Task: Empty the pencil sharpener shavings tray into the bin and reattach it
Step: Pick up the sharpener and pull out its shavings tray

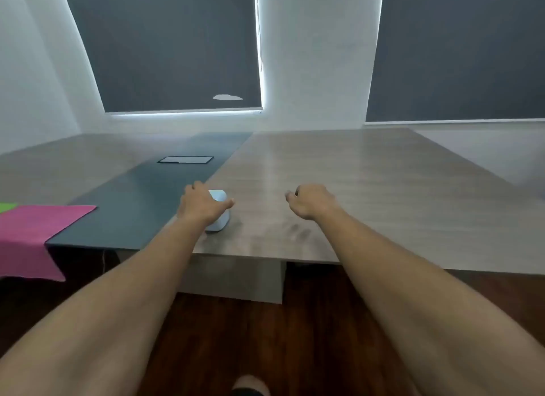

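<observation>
One pencil sharpener [218, 211] stands on the table [354, 189], close to its near edge and right at the seam where the wood-grain top meets a dark grey inlay strip [141, 201]. It is a small, pale, white-to-light-blue block with rounded corners and a smooth glossy top; most of its left side is hidden, and whether a tray is fitted to it cannot be told.

The left hand [203, 204] lies over the sharpener from the left, fingers curled around its top and the thumb reaching across its right side, so it grips the body. The right hand [312, 201] hovers to the right of the sharpener, well apart from it, fingers loosely curled inward and holding nothing.

Left of the sharpener, one pink cloth [35, 236] drapes over the table's near edge, with one green scrap [7, 207] beside it. Beyond the sharpener, one rectangular cable hatch [185, 159] sits in the strip. Two dark roller blinds [165, 47] hang behind the table.
</observation>
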A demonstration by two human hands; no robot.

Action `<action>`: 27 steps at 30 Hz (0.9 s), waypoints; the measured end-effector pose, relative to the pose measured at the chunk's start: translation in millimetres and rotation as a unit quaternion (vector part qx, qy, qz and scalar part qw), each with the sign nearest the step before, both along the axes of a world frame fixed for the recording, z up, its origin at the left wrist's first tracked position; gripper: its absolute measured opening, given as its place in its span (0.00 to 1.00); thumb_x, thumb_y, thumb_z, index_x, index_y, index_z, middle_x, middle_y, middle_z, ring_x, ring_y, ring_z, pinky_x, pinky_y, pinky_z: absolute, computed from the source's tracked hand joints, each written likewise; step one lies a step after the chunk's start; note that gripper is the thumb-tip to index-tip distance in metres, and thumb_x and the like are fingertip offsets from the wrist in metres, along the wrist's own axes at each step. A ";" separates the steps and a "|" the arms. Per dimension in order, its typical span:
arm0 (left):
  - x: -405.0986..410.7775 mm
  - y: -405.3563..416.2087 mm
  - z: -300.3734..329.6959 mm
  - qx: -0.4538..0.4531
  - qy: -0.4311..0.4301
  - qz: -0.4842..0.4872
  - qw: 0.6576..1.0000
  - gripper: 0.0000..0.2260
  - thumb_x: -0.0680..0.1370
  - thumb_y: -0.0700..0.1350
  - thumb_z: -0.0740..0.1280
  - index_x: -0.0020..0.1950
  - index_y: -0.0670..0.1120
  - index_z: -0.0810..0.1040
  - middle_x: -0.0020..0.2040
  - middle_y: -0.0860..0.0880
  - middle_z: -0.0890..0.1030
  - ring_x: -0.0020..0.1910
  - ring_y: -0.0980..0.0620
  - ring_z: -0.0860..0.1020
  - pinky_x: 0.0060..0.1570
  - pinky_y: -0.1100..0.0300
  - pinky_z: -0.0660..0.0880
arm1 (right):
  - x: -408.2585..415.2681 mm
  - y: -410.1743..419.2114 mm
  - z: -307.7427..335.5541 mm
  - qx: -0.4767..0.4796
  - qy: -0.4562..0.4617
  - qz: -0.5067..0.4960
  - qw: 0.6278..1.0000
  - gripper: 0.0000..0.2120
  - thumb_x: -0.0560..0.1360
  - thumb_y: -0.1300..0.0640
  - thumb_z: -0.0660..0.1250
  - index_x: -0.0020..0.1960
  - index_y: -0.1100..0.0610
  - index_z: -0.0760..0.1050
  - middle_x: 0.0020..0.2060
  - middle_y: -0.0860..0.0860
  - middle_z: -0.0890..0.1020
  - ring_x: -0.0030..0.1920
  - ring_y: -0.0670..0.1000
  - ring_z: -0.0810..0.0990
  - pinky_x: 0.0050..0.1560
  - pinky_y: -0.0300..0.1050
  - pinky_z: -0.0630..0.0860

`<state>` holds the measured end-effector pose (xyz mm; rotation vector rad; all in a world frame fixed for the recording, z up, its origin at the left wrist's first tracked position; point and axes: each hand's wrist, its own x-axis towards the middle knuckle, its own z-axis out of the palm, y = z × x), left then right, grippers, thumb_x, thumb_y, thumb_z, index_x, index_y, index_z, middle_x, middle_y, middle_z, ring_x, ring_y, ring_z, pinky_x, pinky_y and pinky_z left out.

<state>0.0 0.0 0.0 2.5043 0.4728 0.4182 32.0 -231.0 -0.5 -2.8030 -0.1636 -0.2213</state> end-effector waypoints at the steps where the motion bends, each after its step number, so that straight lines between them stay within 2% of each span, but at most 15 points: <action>1: 0.9 0.8 -2.5 -0.025 0.000 0.011 1.000 0.41 0.69 0.61 0.74 0.72 0.39 0.65 0.70 0.40 0.69 0.68 0.39 0.71 0.61 0.48 0.70 | 0.8 3.9 -2.2 -0.002 0.005 0.003 1.000 0.26 0.80 0.44 0.50 0.57 0.60 0.79 0.55 0.59 0.81 0.60 0.60 0.75 0.52 0.51 0.72; 6: 16.8 9.7 -25.3 -0.093 -0.009 0.046 0.995 0.40 0.66 0.56 0.78 0.70 0.38 0.67 0.67 0.39 0.72 0.65 0.38 0.73 0.58 0.49 0.71 | 12.5 21.1 -17.5 0.012 0.008 0.016 1.000 0.25 0.81 0.44 0.51 0.59 0.60 0.79 0.56 0.59 0.81 0.60 0.60 0.74 0.56 0.53 0.74; 11: 27.6 14.9 -33.1 -0.137 -0.037 0.078 0.987 0.34 0.65 0.53 0.79 0.64 0.39 0.70 0.63 0.39 0.76 0.62 0.38 0.75 0.57 0.49 0.73 | 21.3 27.6 -21.7 0.089 0.026 0.030 0.995 0.24 0.80 0.45 0.53 0.61 0.59 0.79 0.58 0.58 0.81 0.61 0.60 0.75 0.60 0.54 0.75; 13: 32.3 17.1 -31.9 -0.193 -0.042 0.081 0.977 0.33 0.65 0.53 0.79 0.63 0.40 0.72 0.63 0.41 0.77 0.61 0.40 0.77 0.59 0.51 0.75 | 23.4 30.7 -22.4 0.127 0.041 0.039 0.990 0.23 0.80 0.45 0.54 0.55 0.60 0.81 0.54 0.58 0.82 0.58 0.59 0.77 0.56 0.52 0.76; 15: 35.4 19.7 -30.4 -0.290 -0.049 0.057 0.954 0.28 0.64 0.53 0.79 0.57 0.41 0.75 0.60 0.41 0.80 0.56 0.41 0.80 0.55 0.47 0.79 | 23.4 33.9 -22.1 0.181 0.067 0.043 0.980 0.22 0.81 0.45 0.55 0.42 0.60 0.77 0.43 0.57 0.81 0.47 0.57 0.78 0.48 0.49 0.75; 16: 35.1 18.8 -29.7 -0.342 -0.050 0.035 0.938 0.25 0.65 0.52 0.79 0.54 0.42 0.75 0.58 0.41 0.80 0.54 0.42 0.81 0.51 0.46 0.81 | 22.9 35.3 -21.8 0.216 0.088 0.041 0.972 0.22 0.80 0.45 0.56 0.38 0.60 0.75 0.40 0.56 0.80 0.43 0.56 0.77 0.45 0.50 0.75; 17: 34.2 16.9 -29.5 -0.385 -0.047 0.010 0.922 0.22 0.66 0.51 0.78 0.53 0.42 0.75 0.57 0.42 0.81 0.52 0.43 0.82 0.47 0.47 0.82 | 21.6 36.2 -21.1 0.258 0.121 0.039 0.958 0.22 0.80 0.44 0.57 0.40 0.60 0.76 0.40 0.57 0.80 0.41 0.56 0.77 0.45 0.50 0.77; 18: 32.8 13.9 -28.5 -0.416 -0.045 -0.011 0.908 0.19 0.68 0.50 0.77 0.51 0.42 0.76 0.55 0.42 0.81 0.50 0.44 0.82 0.43 0.49 0.82 | 19.8 36.7 -20.3 0.302 0.164 0.036 0.938 0.23 0.79 0.43 0.57 0.47 0.62 0.79 0.44 0.57 0.83 0.42 0.57 0.79 0.46 0.51 0.79; 20: 29.3 5.7 -25.2 -0.460 -0.043 -0.043 0.886 0.15 0.70 0.50 0.75 0.49 0.43 0.77 0.52 0.41 0.82 0.47 0.44 0.82 0.40 0.50 0.81 | 13.1 35.7 -18.8 0.369 0.248 0.032 0.895 0.28 0.78 0.39 0.58 0.59 0.63 0.77 0.53 0.58 0.83 0.44 0.57 0.81 0.47 0.51 0.82; 23: 26.1 -8.4 -20.4 -0.483 -0.032 -0.075 0.872 0.13 0.71 0.52 0.72 0.49 0.46 0.79 0.49 0.42 0.83 0.45 0.43 0.82 0.39 0.52 0.80 | 4.4 32.0 -17.7 0.453 0.304 0.040 0.837 0.31 0.76 0.36 0.61 0.61 0.64 0.74 0.56 0.61 0.82 0.45 0.58 0.82 0.49 0.53 0.82; 25: 25.0 -16.3 -18.5 -0.488 -0.025 -0.090 0.868 0.15 0.72 0.53 0.71 0.53 0.45 0.80 0.47 0.43 0.83 0.42 0.45 0.81 0.36 0.54 0.79 | 0.9 29.3 -17.0 0.504 0.321 0.052 0.800 0.35 0.75 0.34 0.63 0.62 0.66 0.74 0.53 0.61 0.82 0.43 0.58 0.81 0.47 0.52 0.82; 27: 22.6 -24.6 -16.0 -0.489 -0.019 -0.109 0.865 0.15 0.72 0.53 0.70 0.54 0.46 0.80 0.45 0.44 0.83 0.40 0.46 0.81 0.35 0.55 0.78 | -1.1 27.1 -17.3 0.530 0.327 0.064 0.780 0.37 0.74 0.33 0.64 0.63 0.66 0.75 0.51 0.59 0.82 0.43 0.57 0.81 0.46 0.51 0.82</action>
